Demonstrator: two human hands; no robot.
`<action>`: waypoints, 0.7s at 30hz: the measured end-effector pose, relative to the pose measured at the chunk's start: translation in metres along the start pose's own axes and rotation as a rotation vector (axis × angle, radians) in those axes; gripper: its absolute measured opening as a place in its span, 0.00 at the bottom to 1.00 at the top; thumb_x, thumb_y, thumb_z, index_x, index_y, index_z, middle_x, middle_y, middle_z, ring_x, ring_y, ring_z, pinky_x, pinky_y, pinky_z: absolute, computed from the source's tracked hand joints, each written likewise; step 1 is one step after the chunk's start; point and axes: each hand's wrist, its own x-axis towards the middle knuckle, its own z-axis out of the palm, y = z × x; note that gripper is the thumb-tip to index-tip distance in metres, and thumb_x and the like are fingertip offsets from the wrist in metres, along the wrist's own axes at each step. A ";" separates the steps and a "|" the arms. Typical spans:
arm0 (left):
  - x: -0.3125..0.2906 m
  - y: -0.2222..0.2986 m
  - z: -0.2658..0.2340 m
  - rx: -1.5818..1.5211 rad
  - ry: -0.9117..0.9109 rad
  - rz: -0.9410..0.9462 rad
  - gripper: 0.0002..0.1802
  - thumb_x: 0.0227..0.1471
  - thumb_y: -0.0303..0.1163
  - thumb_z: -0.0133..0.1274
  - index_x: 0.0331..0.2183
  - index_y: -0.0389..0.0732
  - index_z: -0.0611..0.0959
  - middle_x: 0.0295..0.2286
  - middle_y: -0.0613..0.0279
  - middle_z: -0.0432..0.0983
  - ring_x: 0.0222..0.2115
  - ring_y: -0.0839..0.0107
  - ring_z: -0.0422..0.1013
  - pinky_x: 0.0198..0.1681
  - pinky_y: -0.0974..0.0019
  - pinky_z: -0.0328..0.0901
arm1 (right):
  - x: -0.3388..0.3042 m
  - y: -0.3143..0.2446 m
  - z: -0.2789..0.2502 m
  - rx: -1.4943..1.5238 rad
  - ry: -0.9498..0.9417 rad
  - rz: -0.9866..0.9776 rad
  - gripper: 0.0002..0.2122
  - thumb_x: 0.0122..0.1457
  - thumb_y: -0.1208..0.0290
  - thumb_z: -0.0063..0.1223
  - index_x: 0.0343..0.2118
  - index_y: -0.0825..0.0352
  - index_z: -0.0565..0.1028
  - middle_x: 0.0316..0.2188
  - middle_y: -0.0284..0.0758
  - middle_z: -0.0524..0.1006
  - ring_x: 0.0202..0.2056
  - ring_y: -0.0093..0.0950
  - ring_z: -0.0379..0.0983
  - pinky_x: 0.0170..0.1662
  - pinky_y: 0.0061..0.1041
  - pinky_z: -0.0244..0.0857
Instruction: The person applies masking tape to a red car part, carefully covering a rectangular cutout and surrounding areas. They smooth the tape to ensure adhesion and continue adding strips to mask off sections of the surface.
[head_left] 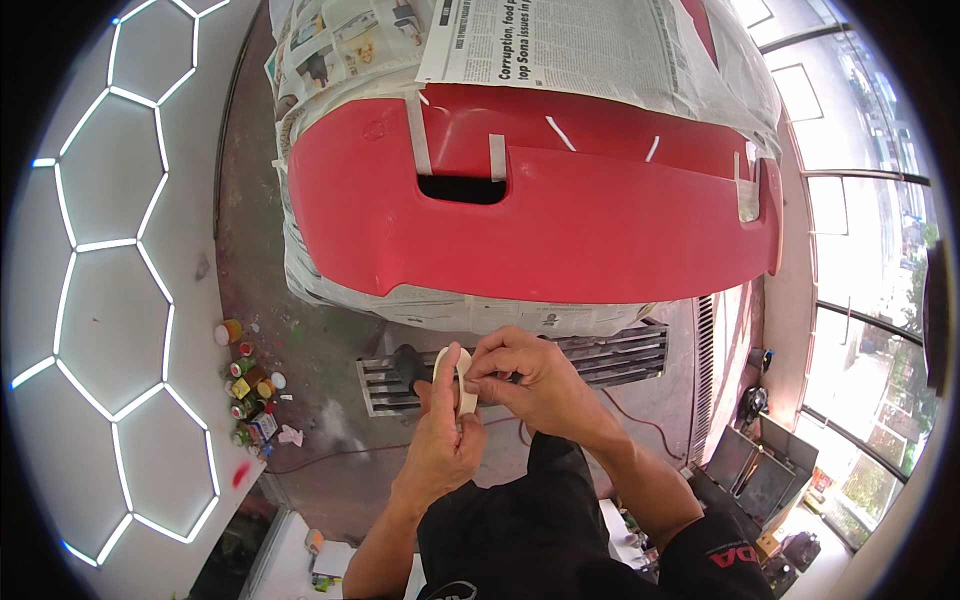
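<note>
My left hand point(446, 428) is wrapped round a cream roll of masking tape point(467, 400), with the thumb along its side. The fingers of my right hand point(528, 378) are pinched together at the roll's right edge; the tape's end itself is too small to make out. Just beyond my hands stands a red car body point(560, 225) with a dull surface. Pale tape strips point(418, 135) run by its dark rectangular opening point(463, 189) and at its right end. Newspaper sheets point(560, 45) cover its upper part, and more paper hangs below the red panel.
A slatted floor grate point(625, 358) lies beneath the car's near edge. Several cans and bottles point(250, 390) stand along the left wall, which has glowing hexagon lights. A hose point(640, 420) crosses the floor. At right are a dark open metal box point(765, 470) and tall windows.
</note>
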 end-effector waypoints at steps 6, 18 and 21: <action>0.025 0.010 0.006 -0.033 -0.092 -0.280 0.26 0.76 0.34 0.47 0.70 0.42 0.67 0.33 0.58 0.82 0.25 0.71 0.80 0.30 0.65 0.73 | -0.029 0.006 -0.015 -0.126 0.362 -0.279 0.08 0.64 0.80 0.62 0.45 0.70 0.84 0.48 0.40 0.83 0.44 0.38 0.84 0.46 0.34 0.79; 0.053 0.069 0.064 0.041 -0.224 0.031 0.22 0.74 0.36 0.56 0.63 0.39 0.74 0.31 0.56 0.80 0.31 0.66 0.84 0.38 0.64 0.75 | -0.113 -0.023 -0.099 -0.207 0.802 -0.309 0.07 0.61 0.86 0.68 0.41 0.71 0.83 0.44 0.39 0.85 0.41 0.30 0.84 0.45 0.28 0.77; 0.049 0.082 0.085 0.232 -0.188 0.307 0.17 0.67 0.32 0.62 0.55 0.41 0.81 0.26 0.60 0.75 0.21 0.66 0.74 0.27 0.62 0.71 | -0.118 -0.014 -0.114 -0.041 0.868 -0.265 0.05 0.68 0.80 0.66 0.44 0.71 0.82 0.44 0.38 0.85 0.42 0.27 0.83 0.48 0.27 0.76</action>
